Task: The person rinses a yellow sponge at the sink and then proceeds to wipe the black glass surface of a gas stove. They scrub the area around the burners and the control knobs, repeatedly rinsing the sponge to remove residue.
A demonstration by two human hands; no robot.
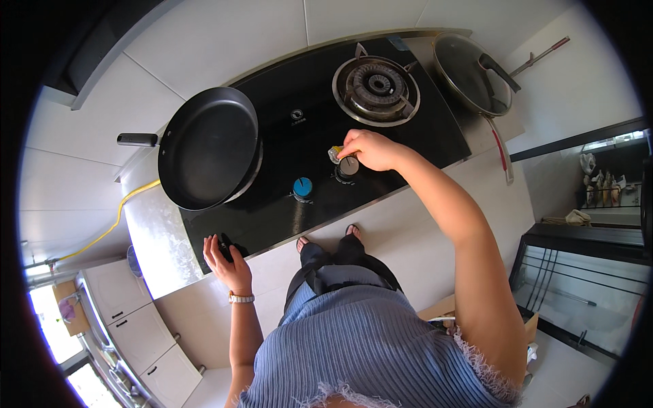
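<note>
My right hand (372, 149) pinches a small yellow-and-whitish pad (334, 154), perhaps a sponge, beside the grey control knob (349, 165) of a black glass gas cooktop (285, 148). A blue knob (302, 187) stands to the left of the grey one. My left hand (227, 262), with a watch on its wrist, is at the cooktop's front left corner. Something dark shows between its thumb and fingers; whether it is held is unclear. A black frying pan (206, 148) covers the left side of the cooktop, its handle pointing left. The right burner (378, 86) is bare.
A glass-lidded pan (472, 76) with a red-and-metal handle stands right of the cooktop. A yellow hose (115, 219) runs behind the left counter (158, 245). White cabinets (137, 326) are at lower left. A black-framed glass door or panel (576, 290) is at right.
</note>
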